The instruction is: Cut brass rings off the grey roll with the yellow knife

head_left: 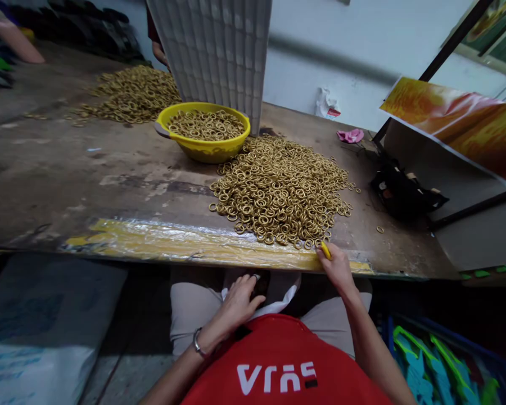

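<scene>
At the table's front edge, my right hand (337,266) is closed around a small yellow tool (325,250), just beside the near edge of a big pile of gold-coloured rings (278,191). Lower and to the left, my left hand (241,301) is over my lap by a white bag opening (280,301). Its thumb stands apart from the fingers; a small dark and light item shows at the fingertips, too unclear to name. Behind the pile, a yellow basin (211,147) holds more rings.
A second ring pile (139,93) lies at the back left by a tall grey panel (223,50). A black bag (405,191) and pink cloth (349,136) are on the right. Other people's arms show at the upper left. A blue crate (390,337) stands lower right.
</scene>
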A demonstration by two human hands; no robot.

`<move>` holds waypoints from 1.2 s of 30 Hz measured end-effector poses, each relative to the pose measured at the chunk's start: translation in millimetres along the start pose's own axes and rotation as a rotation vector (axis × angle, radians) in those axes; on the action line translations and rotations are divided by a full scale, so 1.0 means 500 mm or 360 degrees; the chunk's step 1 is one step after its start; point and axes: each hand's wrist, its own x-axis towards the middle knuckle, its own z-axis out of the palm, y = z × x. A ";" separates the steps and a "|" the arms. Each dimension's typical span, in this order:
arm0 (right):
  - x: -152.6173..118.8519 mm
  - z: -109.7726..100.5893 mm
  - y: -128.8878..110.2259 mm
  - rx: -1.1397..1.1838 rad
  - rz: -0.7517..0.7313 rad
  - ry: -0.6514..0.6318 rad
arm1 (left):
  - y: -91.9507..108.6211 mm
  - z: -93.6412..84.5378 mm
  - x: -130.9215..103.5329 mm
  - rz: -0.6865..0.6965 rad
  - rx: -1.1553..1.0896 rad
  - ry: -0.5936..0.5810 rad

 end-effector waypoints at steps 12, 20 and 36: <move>0.047 0.039 -0.038 -0.0576 -0.0059 -0.0188 | 0.081 -0.018 0.020 -0.0060 -0.1041 -0.0282; -0.002 -0.034 -0.118 0.0698 -0.0402 -0.0560 | 0.158 -0.032 0.061 -0.0203 -0.1705 -0.0316; -0.036 -0.054 -0.149 0.0933 -0.0600 -0.0578 | 0.170 -0.070 0.040 -0.0270 -0.2145 -0.1017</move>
